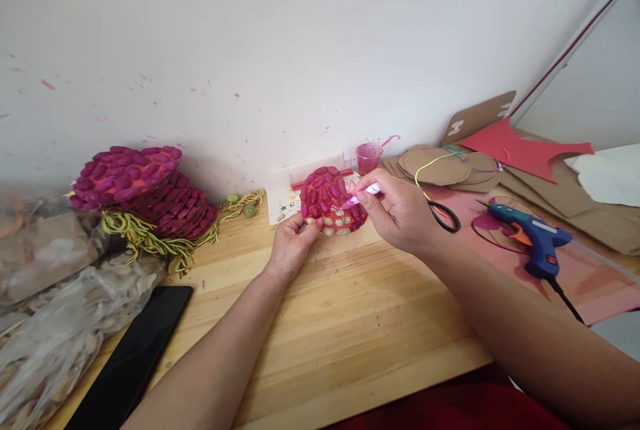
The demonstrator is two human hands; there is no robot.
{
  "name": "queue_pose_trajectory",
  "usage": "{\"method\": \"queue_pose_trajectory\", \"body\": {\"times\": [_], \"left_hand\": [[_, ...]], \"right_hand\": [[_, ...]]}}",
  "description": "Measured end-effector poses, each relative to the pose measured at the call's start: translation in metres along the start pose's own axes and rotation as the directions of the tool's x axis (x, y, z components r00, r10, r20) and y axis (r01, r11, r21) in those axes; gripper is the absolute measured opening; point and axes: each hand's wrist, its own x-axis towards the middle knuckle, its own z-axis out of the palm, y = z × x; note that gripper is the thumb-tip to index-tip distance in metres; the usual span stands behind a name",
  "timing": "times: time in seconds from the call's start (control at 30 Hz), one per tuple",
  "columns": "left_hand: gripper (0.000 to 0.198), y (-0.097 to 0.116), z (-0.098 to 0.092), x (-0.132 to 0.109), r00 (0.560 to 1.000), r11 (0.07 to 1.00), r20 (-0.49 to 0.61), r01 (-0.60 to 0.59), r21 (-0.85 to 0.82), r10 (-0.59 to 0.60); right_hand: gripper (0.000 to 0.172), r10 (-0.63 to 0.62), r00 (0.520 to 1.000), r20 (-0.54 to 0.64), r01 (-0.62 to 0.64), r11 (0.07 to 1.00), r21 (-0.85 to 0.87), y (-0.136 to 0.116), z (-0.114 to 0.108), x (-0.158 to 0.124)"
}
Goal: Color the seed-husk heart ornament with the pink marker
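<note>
A round red disc (324,193) covered in peanuts in their shells is tilted up near the wall. Most of its peanuts are magenta, while several along the lower edge (329,221) are bare tan. My left hand (293,247) grips the disc's lower left edge between thumb and fingers. Pinched in my right hand (403,211) is a white-handled paintbrush (371,189), its magenta-stained tip at the peanuts on the disc's right side. Just behind stands a clear plastic cup (369,158) with magenta paint, a stained stick or handle leaning out of it.
At left sit a stack of magenta peanut discs (145,183) with yellow-green yarn (165,243), bags of peanuts (75,323) and a black phone-like slab (135,357). To the right lie cardboard circles (435,165), scissors (444,215), a blue glue gun (537,237) and red paper (525,143).
</note>
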Motion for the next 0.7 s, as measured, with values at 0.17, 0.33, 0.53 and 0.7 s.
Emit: {"method": "queue_pose_trajectory", "body": {"times": [0.17, 0.33, 0.53, 0.7], "left_hand": [[0.034, -0.0013, 0.0, 0.0005, 0.999, 1.0, 0.033, -0.006, -0.019, 0.007], [0.034, -0.0038, -0.0013, 0.0018, 1.0, 1.0, 0.005, 0.001, -0.022, -0.001], [0.036, -0.0018, -0.001, 0.0005, 1.0, 1.0, 0.025, -0.002, -0.017, 0.003], [0.036, 0.0002, -0.0007, -0.0009, 0.999, 1.0, 0.048, 0.011, -0.024, -0.009]], "right_hand": [[0.011, -0.002, 1.0, 0.002, 0.002, 1.0, 0.026, -0.0014, -0.0005, 0.0003], [0.01, 0.005, 1.0, 0.001, -0.005, 1.0, -0.002, -0.0006, -0.0011, 0.0007], [0.011, 0.023, 1.0, 0.005, -0.023, 0.998, 0.051, -0.0025, -0.0017, 0.0012], [0.011, 0.019, 1.0, 0.014, -0.019, 0.999, 0.035, -0.0025, -0.0014, 0.0017]]}}
